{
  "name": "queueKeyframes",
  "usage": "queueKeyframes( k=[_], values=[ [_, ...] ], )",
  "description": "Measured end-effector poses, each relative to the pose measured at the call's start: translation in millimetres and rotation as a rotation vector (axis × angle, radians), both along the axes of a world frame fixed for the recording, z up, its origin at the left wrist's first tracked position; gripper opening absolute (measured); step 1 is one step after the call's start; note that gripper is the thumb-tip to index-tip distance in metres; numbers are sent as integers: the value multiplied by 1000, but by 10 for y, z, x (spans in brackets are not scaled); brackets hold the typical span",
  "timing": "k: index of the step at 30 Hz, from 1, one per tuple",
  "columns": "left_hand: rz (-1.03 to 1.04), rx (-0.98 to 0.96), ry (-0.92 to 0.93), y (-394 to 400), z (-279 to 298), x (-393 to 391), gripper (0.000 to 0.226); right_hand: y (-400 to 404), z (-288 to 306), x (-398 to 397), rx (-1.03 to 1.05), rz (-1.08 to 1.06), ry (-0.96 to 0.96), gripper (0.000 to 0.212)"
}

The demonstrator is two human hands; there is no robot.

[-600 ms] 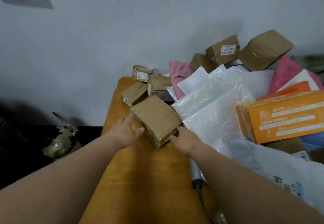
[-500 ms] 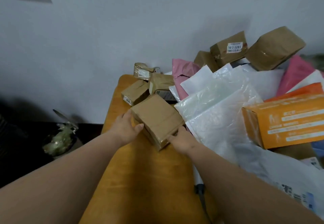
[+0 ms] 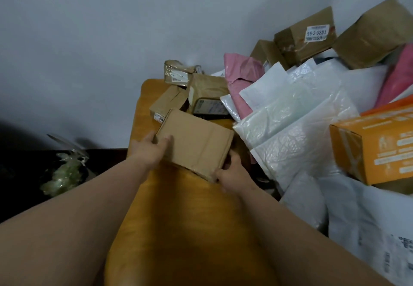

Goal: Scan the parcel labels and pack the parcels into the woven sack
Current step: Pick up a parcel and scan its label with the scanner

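Both hands are on the plain brown cardboard parcel box (image 3: 194, 143) mid-frame, tilted up over the orange-brown wooden bench (image 3: 178, 218). The left hand (image 3: 149, 149) grips its left edge, thumb on top; the right hand (image 3: 232, 174) holds the lower right corner, fingers curled under. Small taped brown parcels (image 3: 169, 102) sit just behind, with white plastic mailer bags (image 3: 297, 133) and an orange carton (image 3: 375, 147) piled at right.

Orange box (image 3: 377, 147) cut off at right edge (txt blurred).
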State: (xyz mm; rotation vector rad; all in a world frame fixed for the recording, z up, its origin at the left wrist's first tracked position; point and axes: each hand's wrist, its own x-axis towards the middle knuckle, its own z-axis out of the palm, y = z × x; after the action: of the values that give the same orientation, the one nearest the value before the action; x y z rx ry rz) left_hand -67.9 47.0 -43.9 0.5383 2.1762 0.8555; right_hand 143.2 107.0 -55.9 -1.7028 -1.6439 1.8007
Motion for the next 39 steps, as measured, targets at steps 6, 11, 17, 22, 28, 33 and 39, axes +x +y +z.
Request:
queueKeyframes(
  k=[6,11,17,22,28,33,39],
  values=[
    [231,69,-403,-811,-39,-27,82,-428,-49,167,-203,-184,225,63],
    [319,31,-722,-1389,-128,-60,113,-768,-48,312,-374,-386,240,32],
    [210,58,-783,-1578,-63,-85,41,-978,157,223,-314,-293,255,35],
    [281,219,-749,-1810,57,-116,27,-1109,319,380,-309,-318,376,39],
    [199,205,-700,-1965,270,212,35,-1409,382,424,-215,-250,251,22],
    [187,216,-556,-2073,353,518,17,-1541,322,612,-225,-207,254,20],
    [97,226,-383,-2062,456,833,8,-1564,271,775,-199,-271,227,54]
  ],
)
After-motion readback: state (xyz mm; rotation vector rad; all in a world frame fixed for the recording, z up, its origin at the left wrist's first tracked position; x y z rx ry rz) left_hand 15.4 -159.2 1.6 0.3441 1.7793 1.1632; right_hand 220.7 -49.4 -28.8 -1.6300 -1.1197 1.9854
